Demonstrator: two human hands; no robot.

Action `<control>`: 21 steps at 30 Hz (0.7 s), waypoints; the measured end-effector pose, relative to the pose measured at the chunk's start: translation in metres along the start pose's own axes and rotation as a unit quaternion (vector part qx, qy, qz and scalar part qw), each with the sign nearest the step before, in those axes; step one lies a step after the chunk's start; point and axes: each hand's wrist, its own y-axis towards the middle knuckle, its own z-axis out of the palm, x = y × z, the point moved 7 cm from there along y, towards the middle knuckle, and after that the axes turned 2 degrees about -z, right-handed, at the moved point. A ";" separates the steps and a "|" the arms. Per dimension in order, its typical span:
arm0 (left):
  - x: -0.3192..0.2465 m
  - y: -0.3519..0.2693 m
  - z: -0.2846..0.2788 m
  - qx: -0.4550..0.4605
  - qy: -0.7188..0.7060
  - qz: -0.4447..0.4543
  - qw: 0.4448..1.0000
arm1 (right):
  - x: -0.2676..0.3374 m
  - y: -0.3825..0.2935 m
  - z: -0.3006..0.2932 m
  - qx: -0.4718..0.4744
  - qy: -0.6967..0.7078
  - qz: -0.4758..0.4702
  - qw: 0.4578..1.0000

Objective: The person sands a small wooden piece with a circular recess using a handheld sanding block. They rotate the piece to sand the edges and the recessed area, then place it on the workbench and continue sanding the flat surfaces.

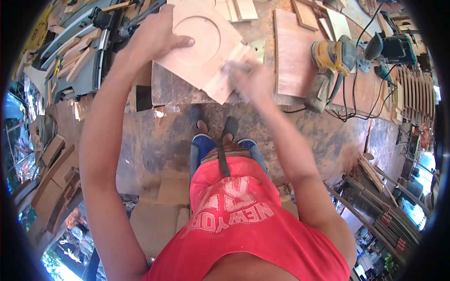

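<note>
A pale wooden board (207, 38) with shallow round recesses is held at a slant over the near edge of the workbench (168, 91). My left hand (158, 38) grips its left side, with the thumb lying flat on the face beside a recess. At the board's lower right edge, my right hand (255, 79) is closed around a small greyish piece (233, 66) and presses it against the wood. Motion blur keeps me from telling exactly what that piece is. The board's near corner juts out past the bench edge.
A yellow sander (332, 58) and a dark green power tool (390, 49) stand at right, their black cables hanging over the edge. A reddish wooden panel (291, 52) lies beside them. Wood offcuts (79, 52) rest on a machine at left, near another person's arm (26, 59).
</note>
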 end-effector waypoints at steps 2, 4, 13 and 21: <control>0.004 -0.006 0.008 -0.003 0.002 0.010 1.000 | -0.006 -0.016 0.023 0.007 -0.015 -0.022 1.000; 0.005 -0.006 0.003 -0.029 -0.002 0.022 0.999 | 0.013 -0.043 0.040 0.010 -0.038 -0.123 0.992; -0.009 -0.006 -0.004 0.001 -0.004 -0.009 1.000 | -0.009 0.042 -0.037 -0.080 -0.052 0.031 0.995; 0.010 0.000 0.006 0.012 -0.048 -0.019 0.999 | -0.011 0.038 -0.025 -0.102 -0.107 -0.003 0.989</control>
